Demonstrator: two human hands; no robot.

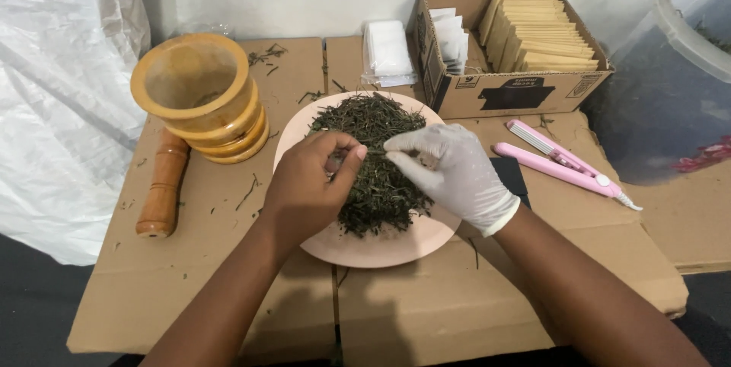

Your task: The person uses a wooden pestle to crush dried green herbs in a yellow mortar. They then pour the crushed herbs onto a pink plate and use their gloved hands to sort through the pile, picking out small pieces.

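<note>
Head view looks down on a heap of dried green herb (377, 161) piled on a round pink plate (381, 249) that sits on flattened cardboard (426, 306) serving as the work surface. Both hands meet over the middle of the heap: the bare left hand (308, 188) has thumb and forefinger pinched narrow, and the right hand (453, 169) — in a white glove — pinches its fingertips toward it, a thin sprig (375, 152) of the herb held between the two hands. Whether the left hand's other fingers hold anything more is hidden.

Just left of the plate stands a yellow wooden mortar (202, 97), upright and open, with a reddish-brown wooden pestle (164, 188) lying on the cardboard beside its base. Loose herb bits are scattered around them. Behind the plate lies a stack of small white bags (387, 51), and next to it an open cardboard box (518, 93) with tan envelopes (537, 32) standing in a row. Right of the plate lies a pink handheld sealer (563, 163) — partly open. At the far right stands a clear plastic tub (670, 85); at the left hangs white plastic sheeting (61, 93)
</note>
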